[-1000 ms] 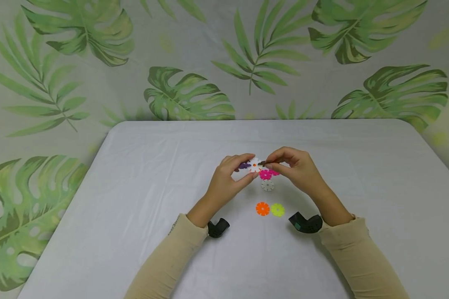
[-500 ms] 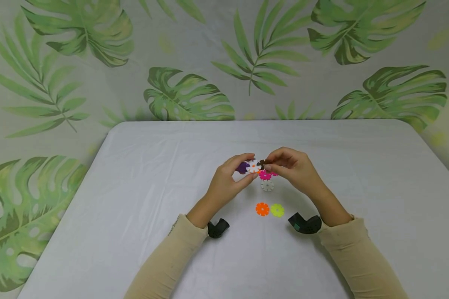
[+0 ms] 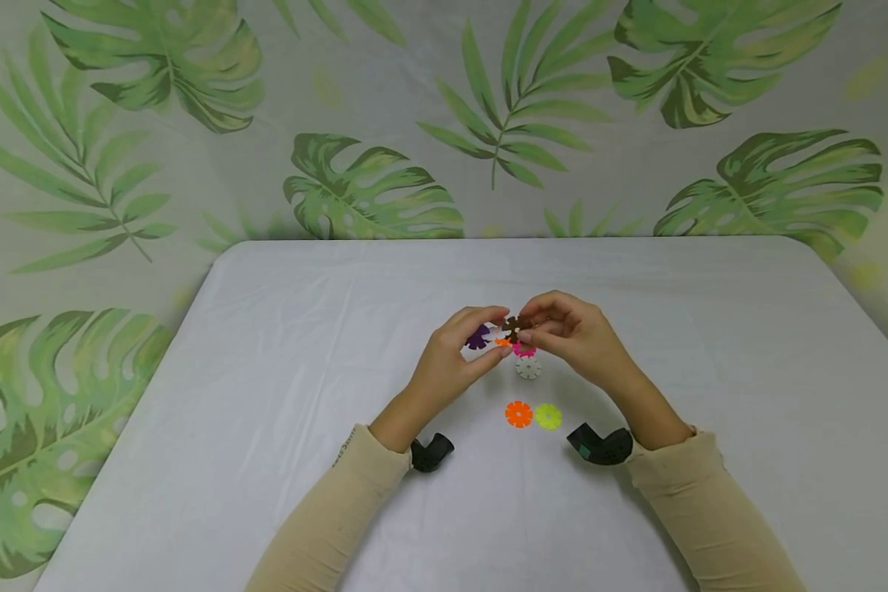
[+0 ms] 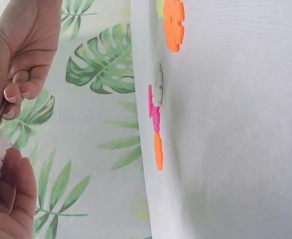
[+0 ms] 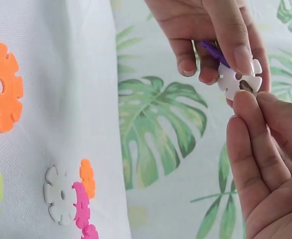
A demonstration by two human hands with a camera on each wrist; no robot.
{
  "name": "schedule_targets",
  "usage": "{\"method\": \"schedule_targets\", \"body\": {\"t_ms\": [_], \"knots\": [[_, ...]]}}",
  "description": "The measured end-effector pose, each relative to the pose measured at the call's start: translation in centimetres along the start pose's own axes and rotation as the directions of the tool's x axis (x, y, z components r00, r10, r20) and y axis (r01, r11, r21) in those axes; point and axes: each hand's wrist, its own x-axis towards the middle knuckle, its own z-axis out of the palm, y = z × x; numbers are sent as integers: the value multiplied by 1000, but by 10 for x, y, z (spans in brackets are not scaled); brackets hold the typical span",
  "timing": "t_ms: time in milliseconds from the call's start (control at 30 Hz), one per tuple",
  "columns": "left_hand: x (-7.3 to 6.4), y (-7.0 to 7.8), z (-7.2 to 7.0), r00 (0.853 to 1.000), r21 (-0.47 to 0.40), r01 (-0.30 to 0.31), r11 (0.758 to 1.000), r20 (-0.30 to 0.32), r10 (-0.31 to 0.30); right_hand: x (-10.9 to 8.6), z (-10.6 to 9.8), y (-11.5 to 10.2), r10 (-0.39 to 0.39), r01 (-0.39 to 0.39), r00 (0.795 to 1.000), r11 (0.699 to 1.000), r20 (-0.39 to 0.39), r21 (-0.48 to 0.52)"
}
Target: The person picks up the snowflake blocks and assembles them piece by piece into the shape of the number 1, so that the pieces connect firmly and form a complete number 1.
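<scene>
My left hand (image 3: 455,349) pinches a white notched plastic disc (image 5: 228,82) between thumb and fingers. A purple disc (image 5: 214,51) of the same kind is joined to the white one at an angle. In my right hand (image 3: 580,333), thumb and fingertips pinch a brown notched disc (image 3: 515,326), mostly hidden by fingers in the right wrist view. The brown disc meets the white disc's edge on its right side. Both hands are raised above the table, with their fingertips close together.
Below the hands on the white-covered table (image 3: 340,329) lie loose discs: an orange disc (image 3: 519,414), a yellow-green disc (image 3: 549,416), another white disc (image 3: 528,367), pink discs (image 5: 82,205) and a second orange disc (image 5: 87,178). A leaf-patterned backdrop (image 3: 370,185) stands behind.
The held discs have turned: the white one now shows less of its face, while the brown one has come round to show its face more. Both hands stay nearly in place.
</scene>
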Motion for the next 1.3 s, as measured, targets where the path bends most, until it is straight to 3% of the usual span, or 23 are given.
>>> {"method": "schedule_targets", "body": {"t_ms": [433,633,733,1000,1133,1300], "knots": [[-1,0,0,1000,5,-15,1000,-7,15,-1,3,3,32,-35,999,996,29,79],[-2,-1,1,1000,1,-8,1000,-6,8,-1,5,4,10,-15,999,993,49,118],[-2,-1,1,1000,2,-2,1000,-7,2,-1,5,4,2,-7,998,996,56,92],[-1,-1,-1,999,19,22,1000,-35,-21,-1,-2,-6,-61,63,998,987,22,-146],[-1,-3,-2,999,26,32,999,-42,-31,-1,-6,-17,-43,43,999,984,9,-173],[-1,-5,-4,998,31,49,998,-47,-48,-1,-14,-13,7,-8,1000,977,-4,-213]]}}
